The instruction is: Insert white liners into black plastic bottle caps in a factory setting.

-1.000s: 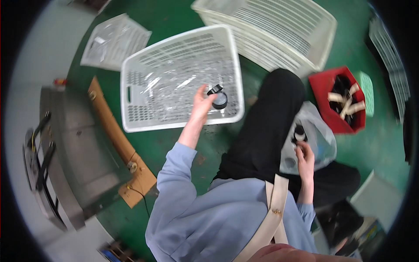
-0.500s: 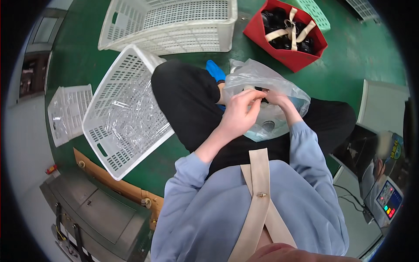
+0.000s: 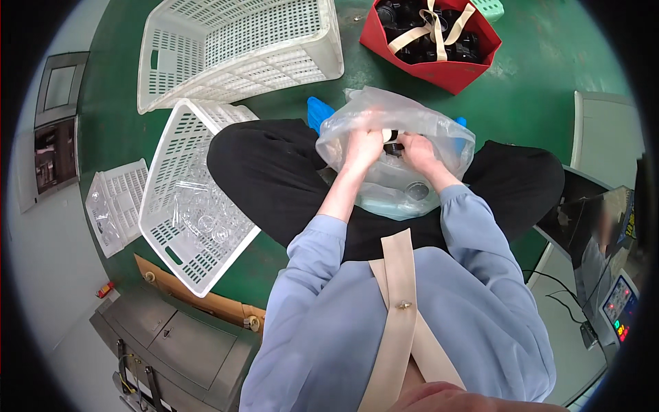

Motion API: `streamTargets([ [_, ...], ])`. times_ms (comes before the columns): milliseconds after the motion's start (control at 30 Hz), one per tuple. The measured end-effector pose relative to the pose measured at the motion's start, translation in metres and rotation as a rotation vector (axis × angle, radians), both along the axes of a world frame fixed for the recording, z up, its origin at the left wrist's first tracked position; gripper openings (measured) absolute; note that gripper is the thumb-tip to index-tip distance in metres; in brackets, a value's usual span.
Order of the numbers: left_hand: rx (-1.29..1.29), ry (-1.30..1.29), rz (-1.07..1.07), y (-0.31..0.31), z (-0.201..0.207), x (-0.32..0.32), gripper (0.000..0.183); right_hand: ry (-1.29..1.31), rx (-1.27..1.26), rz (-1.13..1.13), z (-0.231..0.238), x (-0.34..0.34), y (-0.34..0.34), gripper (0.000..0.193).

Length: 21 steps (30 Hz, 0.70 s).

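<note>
A translucent plastic bag (image 3: 439,141) lies across my lap, its mouth bunched up around both hands. Inside it, my left hand (image 3: 364,147) is closed at a small black-and-white part (image 3: 389,135); plastic partly covers the fingers. Facing it, my right hand (image 3: 420,152) has its fingers curled against a small round black part (image 3: 393,149). Whether these two parts are joined I cannot tell. Lower in the bag, a round grey-and-dark piece (image 3: 417,191) shows through the plastic.
At left, a white crate (image 3: 154,230) holds many clear plastic pieces. Beyond it stands a larger white crate (image 3: 274,72). A red box (image 3: 439,72) with black parts and cream straps sits ahead. A metal cabinet (image 3: 178,336) is at lower left, a lit display panel (image 3: 620,305) at right.
My left hand has gone from above the bag into its mouth, close to the right hand. The bag's edge has spread leftward over it. The whole view has shifted slightly.
</note>
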<state>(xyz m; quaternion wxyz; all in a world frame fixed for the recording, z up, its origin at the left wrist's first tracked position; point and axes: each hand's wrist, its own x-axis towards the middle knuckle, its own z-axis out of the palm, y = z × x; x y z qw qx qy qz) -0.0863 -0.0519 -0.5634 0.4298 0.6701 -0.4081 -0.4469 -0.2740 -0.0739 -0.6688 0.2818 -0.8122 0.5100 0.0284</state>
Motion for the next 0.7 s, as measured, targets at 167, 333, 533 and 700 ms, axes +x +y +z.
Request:
streamTargets([
  [167,0.015,-0.081,0.05,0.017,-0.034,0.003,0.026,-0.085,0.04,-0.016,0.033,0.011,0.009,0.03],
  [333,0.01,-0.053,0.099,0.004,-0.02,-0.01,0.03,-0.177,0.294,-0.169,0.016,-0.018,-0.002,0.029],
  [533,0.096,-0.234,-0.168,0.021,-0.064,-0.002,0.039,-0.138,-0.023,-0.136,0.071,-0.014,-0.017,0.038],
  [700,0.051,-0.652,-0.637,0.037,-0.05,-0.042,0.063,-0.035,-0.114,-0.087,-0.027,-0.049,-0.023,0.03],
])
